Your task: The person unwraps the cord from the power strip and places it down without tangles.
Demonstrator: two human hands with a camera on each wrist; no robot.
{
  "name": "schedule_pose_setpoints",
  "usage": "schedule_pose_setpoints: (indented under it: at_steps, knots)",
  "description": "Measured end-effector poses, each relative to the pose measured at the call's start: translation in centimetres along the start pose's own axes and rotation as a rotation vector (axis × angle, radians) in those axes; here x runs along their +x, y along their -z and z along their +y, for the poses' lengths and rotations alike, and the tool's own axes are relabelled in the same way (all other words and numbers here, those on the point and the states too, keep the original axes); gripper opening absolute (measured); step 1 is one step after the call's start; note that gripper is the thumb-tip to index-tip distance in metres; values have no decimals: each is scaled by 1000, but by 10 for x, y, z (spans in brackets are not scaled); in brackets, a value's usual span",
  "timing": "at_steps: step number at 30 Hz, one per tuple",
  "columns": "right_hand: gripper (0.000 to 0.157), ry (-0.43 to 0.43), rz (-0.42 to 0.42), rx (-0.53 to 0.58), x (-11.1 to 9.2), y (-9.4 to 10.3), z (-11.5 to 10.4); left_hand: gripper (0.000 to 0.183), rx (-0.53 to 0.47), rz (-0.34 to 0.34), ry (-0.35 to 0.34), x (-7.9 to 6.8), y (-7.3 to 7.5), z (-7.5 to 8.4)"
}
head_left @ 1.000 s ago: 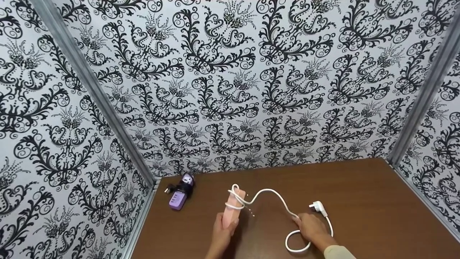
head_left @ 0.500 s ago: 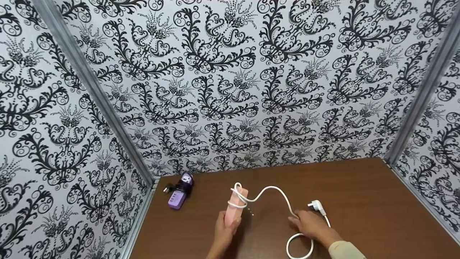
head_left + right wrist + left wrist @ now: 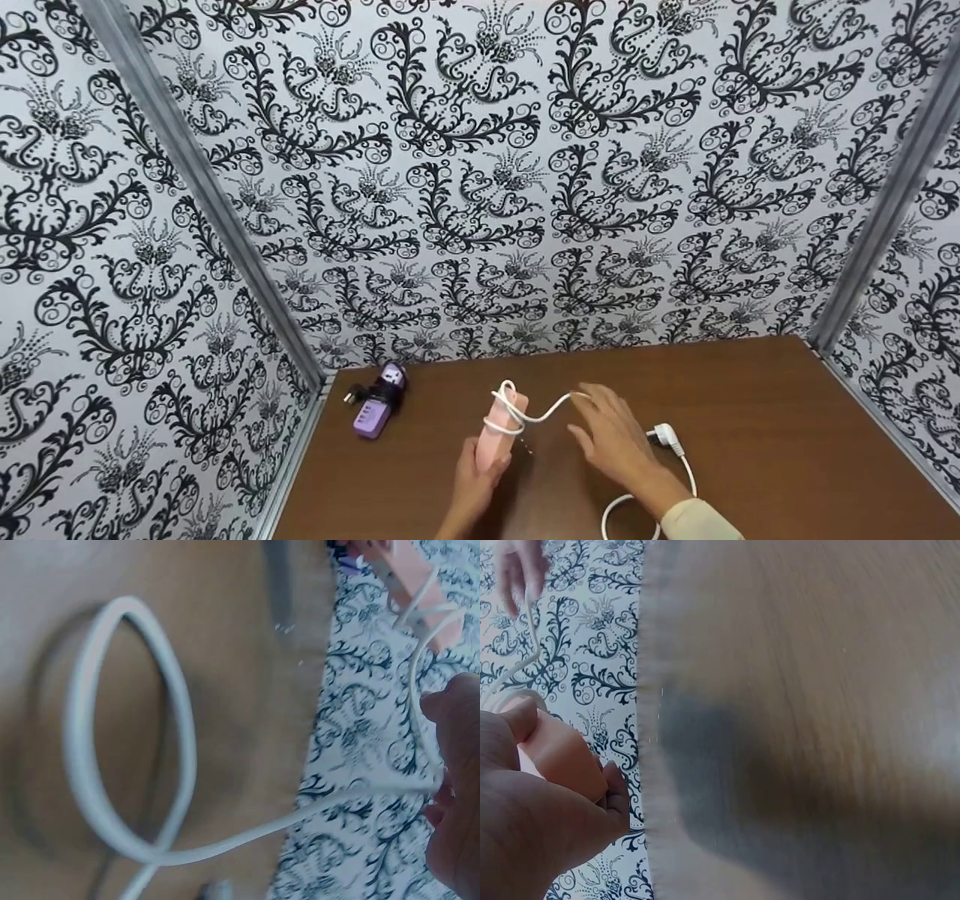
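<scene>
A pink power strip (image 3: 498,442) is tilted up over the table in my left hand (image 3: 476,472), which grips its lower end. Its white cord (image 3: 551,411) loops round the upper end and stretches across to my right hand (image 3: 615,439). In the right wrist view, the cord (image 3: 247,840) bends sharply at the curled fingers (image 3: 444,795), which pinch it. From there it drops into a large loop over the table. The white plug (image 3: 664,435) lies beside my right hand. The left wrist view shows the thumb and fingers wrapped round the strip (image 3: 562,757).
A purple power strip (image 3: 373,417) with a black cord (image 3: 386,390) wound round it lies at the back left of the brown table (image 3: 735,390). Patterned walls (image 3: 480,187) with grey corner posts (image 3: 217,217) enclose the table at the back and sides.
My right hand has moved up and left toward the strip, bringing the cord along and shortening the free stretch between the hands. The left hand with the strip has shifted slightly right.
</scene>
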State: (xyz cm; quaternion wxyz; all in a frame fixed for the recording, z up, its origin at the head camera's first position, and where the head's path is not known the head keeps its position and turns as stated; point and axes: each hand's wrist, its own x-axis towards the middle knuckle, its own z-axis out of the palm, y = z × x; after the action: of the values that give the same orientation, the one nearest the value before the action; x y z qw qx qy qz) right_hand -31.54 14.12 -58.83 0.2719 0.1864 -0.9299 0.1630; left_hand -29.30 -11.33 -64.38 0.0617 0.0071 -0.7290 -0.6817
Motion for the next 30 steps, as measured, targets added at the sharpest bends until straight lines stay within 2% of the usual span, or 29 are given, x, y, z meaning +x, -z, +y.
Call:
schedule_pose_setpoints:
  at_steps: [3, 6, 10, 13, 17, 23, 27, 30]
  knots:
    - [39, 101, 6, -179, 8, -2, -8, 33, 9, -15, -3, 2, -2, 3]
    - [38, 156, 5, -348, 13, -8, -15, 33, -6, -22, 0, 4, -5, 5]
    - [35, 229, 34, -434, 17, -18, -22, 34, -14, -28, -3, 7, -9, 8]
    - [29, 263, 85, -401, 18, -24, -22, 34, 35, -23, -12, 9, -11, 9]
    - [24, 250, 173, -290, 20, -29, -18, 34, 83, -6, -10, 12, -13, 6]
    - [17, 181, 274, -150, 24, -30, -7, 32, 16, 32, 5, 11, -11, -1]
    - [11, 94, 272, -75, 26, -25, -1, 30, -75, 72, -6, 12, -5, -6]
    - [9, 30, 220, -50, 24, -20, 6, 30, -108, 86, -9, 13, 0, -7]
